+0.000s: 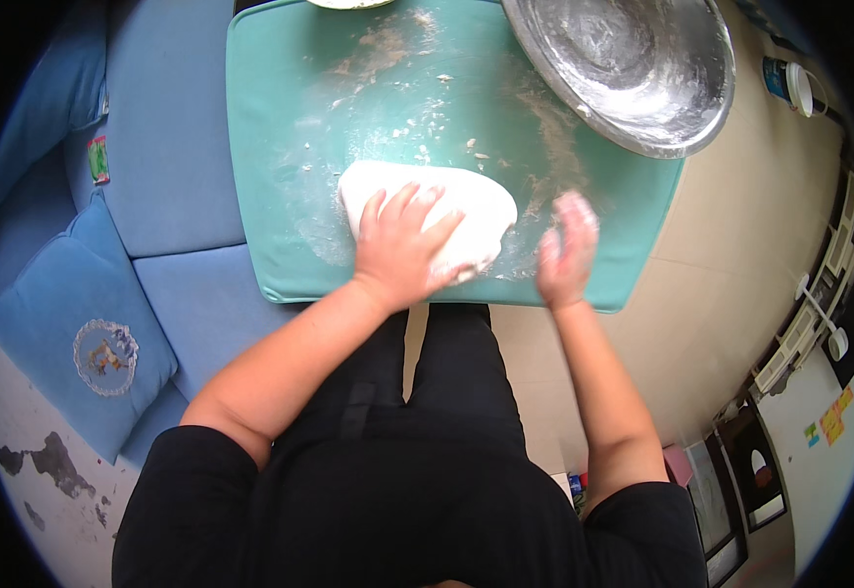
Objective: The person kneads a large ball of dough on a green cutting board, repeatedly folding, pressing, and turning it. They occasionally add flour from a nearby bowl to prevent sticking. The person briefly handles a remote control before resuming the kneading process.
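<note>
A black shirt (397,510) lies nearest; the left hand (397,245), grip spread, rests on white dough (486,201) on the desk (275,147); the right hand (569,250) (floury, blurred), loosely spread, is beside it; kneading seems underway, the next push likely wanting both palms.

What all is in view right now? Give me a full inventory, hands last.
Dough: 1, white, on the table
Table: 1, green, centre
Loose flour: uncounted, whitish, scattered over the table
Basin: 1, grey, far right corner of the table
Dish: 1, pale, top edge, mostly cut off
Sofa: 1, blue, left
Patterned cushion: 1, blue, lower left
Packet: 1, green and red, on the sofa
Right-edge items: several, mixed colours, too small to name
Left hand: 1, floury, on the dough
Right hand: 1, floury, right of the dough, apart
</note>
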Action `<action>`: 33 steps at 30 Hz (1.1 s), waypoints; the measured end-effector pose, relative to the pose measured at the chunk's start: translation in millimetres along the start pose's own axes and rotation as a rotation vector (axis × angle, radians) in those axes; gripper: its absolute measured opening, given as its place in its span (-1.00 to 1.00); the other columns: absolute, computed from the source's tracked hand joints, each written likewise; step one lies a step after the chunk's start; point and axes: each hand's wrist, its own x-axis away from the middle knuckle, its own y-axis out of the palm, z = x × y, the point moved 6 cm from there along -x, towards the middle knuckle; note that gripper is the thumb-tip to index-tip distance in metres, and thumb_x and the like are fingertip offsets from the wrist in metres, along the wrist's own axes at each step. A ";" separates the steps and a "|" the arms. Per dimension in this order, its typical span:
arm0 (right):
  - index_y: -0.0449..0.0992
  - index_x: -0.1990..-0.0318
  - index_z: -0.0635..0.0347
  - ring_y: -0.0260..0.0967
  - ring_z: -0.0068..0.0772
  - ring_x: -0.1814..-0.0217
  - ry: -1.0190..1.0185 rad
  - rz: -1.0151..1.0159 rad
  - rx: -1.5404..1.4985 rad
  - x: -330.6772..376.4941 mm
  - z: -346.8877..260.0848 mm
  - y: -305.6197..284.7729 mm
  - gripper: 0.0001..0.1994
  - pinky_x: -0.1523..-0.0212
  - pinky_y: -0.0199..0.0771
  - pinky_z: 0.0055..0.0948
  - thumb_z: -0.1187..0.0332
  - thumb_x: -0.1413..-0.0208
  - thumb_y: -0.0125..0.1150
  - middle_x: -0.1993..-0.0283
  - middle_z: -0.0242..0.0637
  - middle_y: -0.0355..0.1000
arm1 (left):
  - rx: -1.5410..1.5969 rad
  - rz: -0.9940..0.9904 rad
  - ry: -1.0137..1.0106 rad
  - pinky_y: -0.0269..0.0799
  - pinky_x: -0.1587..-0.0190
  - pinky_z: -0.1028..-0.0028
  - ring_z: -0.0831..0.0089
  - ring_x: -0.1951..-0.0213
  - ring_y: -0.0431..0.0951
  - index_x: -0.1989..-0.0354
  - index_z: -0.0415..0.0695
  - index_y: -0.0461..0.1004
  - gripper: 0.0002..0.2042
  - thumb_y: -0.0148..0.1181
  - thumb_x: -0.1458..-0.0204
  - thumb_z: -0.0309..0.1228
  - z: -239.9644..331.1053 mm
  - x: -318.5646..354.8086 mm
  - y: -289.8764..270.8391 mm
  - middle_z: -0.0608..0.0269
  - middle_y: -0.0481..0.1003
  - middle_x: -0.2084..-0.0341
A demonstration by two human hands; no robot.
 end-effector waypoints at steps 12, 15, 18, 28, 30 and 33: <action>0.19 -0.23 0.18 0.00 -0.08 -0.36 -0.386 -0.603 -0.216 -109.9 -49.4 131.2 -0.51 -0.35 -0.07 -0.24 0.28 -0.14 0.01 -0.27 -0.02 0.14 | -0.065 0.307 0.063 -0.29 -0.29 0.09 0.20 -0.26 0.03 -0.04 0.34 0.32 -0.48 0.02 0.12 0.21 1.6 86.8 64.0 0.30 0.20 -0.16; 0.33 -0.14 0.13 0.09 -0.14 -0.33 -0.204 -0.354 -0.510 -150.2 -50.3 121.9 -0.63 -0.32 0.00 -0.32 0.37 -0.16 -0.05 -0.19 -0.08 0.28 | -0.028 0.308 0.027 -0.27 -0.29 0.16 0.27 -0.26 0.01 -0.07 0.39 0.28 -0.46 0.02 0.14 0.19 -2.1 86.8 61.7 0.38 0.19 -0.17; 0.36 -0.10 0.17 0.06 -0.12 -0.35 -0.261 -0.198 -0.418 -201.2 -33.5 122.5 -0.66 -0.32 -0.02 -0.33 0.36 -0.18 -0.08 -0.20 -0.09 0.27 | 0.008 0.307 0.007 -0.26 -0.29 0.19 0.31 -0.27 -0.01 -0.09 0.40 0.27 -0.43 0.05 0.18 0.17 -3.3 89.5 62.5 0.41 0.19 -0.18; 0.35 -0.09 0.26 0.07 -0.13 -0.33 -0.435 -0.742 -0.346 -149.5 -96.0 163.9 -0.66 -0.32 -0.01 -0.32 0.37 -0.19 -0.10 -0.21 -0.08 0.25 | 0.081 0.198 -0.010 -0.18 -0.27 0.15 0.21 -0.23 0.08 0.00 0.26 0.39 -0.54 0.12 0.14 0.03 -3.2 90.5 46.8 0.32 0.27 -0.12; 0.34 -0.08 0.29 0.07 -0.13 -0.33 0.012 -0.571 -0.660 -153.4 -62.7 129.7 -0.66 -0.32 -0.02 -0.31 0.36 -0.21 -0.12 -0.21 -0.05 0.24 | 0.196 0.247 -0.026 -0.08 -0.22 0.13 0.17 -0.18 0.14 0.07 0.16 0.45 -0.61 0.13 0.13 -0.09 -13.5 90.8 21.6 0.25 0.30 -0.09; 0.22 -0.16 0.29 -0.05 -0.02 -0.37 -0.185 -0.360 -0.127 -124.3 -10.9 93.9 -0.53 -0.35 -0.12 -0.18 0.24 -0.14 -0.01 -0.28 0.00 0.11 | 0.154 0.309 -0.091 0.02 -0.17 0.12 0.02 -0.14 0.22 0.13 -0.09 0.49 -0.70 0.05 0.09 -0.39 -55.7 88.0 -3.2 0.04 0.31 -0.08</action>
